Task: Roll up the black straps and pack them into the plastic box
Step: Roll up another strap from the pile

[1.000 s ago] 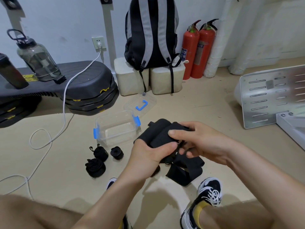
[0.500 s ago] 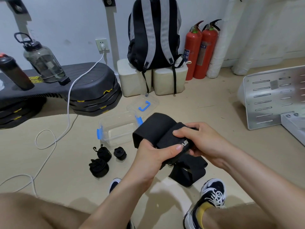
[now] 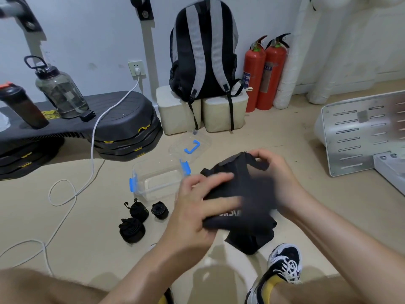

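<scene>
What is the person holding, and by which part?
A wide black strap: the right hand pinches its far top edge, the left hand covers its left side, grip blurred.

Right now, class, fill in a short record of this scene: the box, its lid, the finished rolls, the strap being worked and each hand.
box: open, empty, on floor
lid: off, on floor behind box
rolls: three, on floor near box
strap: between both hands, loose end below
left hand: on strap, grip blurred
right hand: pinches strap's far edge

Beige floor (image 3: 295,150), pale wall (image 3: 87,29), backpack (image 3: 203,51) on cushions (image 3: 177,115).
</scene>
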`<state>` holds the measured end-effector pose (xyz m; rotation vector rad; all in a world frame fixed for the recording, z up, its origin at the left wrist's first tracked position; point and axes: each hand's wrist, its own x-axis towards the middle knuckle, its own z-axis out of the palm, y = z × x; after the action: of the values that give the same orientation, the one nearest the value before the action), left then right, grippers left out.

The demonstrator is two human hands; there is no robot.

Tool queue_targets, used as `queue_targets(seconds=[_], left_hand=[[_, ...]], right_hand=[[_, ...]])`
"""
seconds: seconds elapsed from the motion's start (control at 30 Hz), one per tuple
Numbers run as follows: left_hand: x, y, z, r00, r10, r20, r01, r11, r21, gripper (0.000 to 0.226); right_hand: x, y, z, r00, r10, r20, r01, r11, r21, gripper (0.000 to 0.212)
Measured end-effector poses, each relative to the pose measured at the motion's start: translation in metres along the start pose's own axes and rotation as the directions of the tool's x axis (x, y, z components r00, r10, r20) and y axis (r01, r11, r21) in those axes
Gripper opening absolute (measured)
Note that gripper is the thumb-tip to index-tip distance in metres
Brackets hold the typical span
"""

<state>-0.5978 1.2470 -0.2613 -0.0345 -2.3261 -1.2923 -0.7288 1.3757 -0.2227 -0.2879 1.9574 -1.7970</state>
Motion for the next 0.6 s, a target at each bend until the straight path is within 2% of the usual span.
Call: queue_targets(seconds=[0.03,0.07,0.17,0.2,0.3,0.37,0.4,0.47,0.53,0.57,0.6], left_hand=[[-0.006,0.000,-0.001,0.997,0.061,0.048,-0.067,0.991,0.116,0.038],[-0.011,0.002,-0.001,0.995,0.064,0.078,-0.075,0.987,0.142,0.035],[-0.021,0.013,-0.002,0.991,-0.006,0.134,0.008,1.000,-0.010,0.038],[-0.025,0.013,-0.003,0.987,0.008,0.160,-0.007,1.000,-0.008,0.039],[-0.030,0.004,-0.006,0.963,0.090,0.255,-0.141,0.971,0.192,0.046],[-0.029,-0.001,-0.014,0.950,0.078,0.303,-0.152,0.962,0.227,0.053],[-0.027,0.002,-0.019,0.962,0.076,0.262,-0.127,0.974,0.185,0.062],[-0.019,0.011,-0.030,0.999,-0.017,0.047,0.016,1.000,0.024,0.070],[0.001,0.018,-0.037,0.960,-0.226,-0.163,0.186,0.956,-0.226,0.060],[0.013,0.019,-0.038,0.933,-0.313,-0.178,0.243,0.912,-0.330,0.045],[0.023,0.018,-0.038,0.916,-0.381,-0.123,0.305,0.863,-0.403,0.032]], right_hand=[[0.000,0.000,-0.001,1.000,-0.030,-0.009,0.030,0.999,-0.011,0.009],[-0.001,0.001,-0.001,0.998,-0.067,-0.018,0.066,0.997,-0.047,0.006],[-0.001,0.004,0.001,0.988,-0.149,-0.048,0.145,0.985,-0.091,0.008],[-0.001,0.003,0.001,0.985,-0.166,-0.053,0.161,0.983,-0.083,0.009],[0.002,0.000,-0.002,0.967,-0.242,-0.073,0.237,0.968,-0.078,0.015],[0.006,-0.004,-0.008,0.935,-0.343,-0.090,0.330,0.935,-0.132,0.021],[0.007,-0.007,-0.012,0.910,-0.407,-0.082,0.390,0.905,-0.173,0.025],[0.005,-0.015,-0.017,0.840,-0.541,-0.047,0.516,0.821,-0.245,0.033],[0.002,-0.019,-0.020,0.760,-0.650,-0.006,0.616,0.723,-0.314,0.043],[0.001,-0.020,-0.020,0.722,-0.692,0.017,0.655,0.674,-0.341,0.047],[-0.001,-0.020,-0.019,0.688,-0.725,0.041,0.688,0.633,-0.355,0.051]])
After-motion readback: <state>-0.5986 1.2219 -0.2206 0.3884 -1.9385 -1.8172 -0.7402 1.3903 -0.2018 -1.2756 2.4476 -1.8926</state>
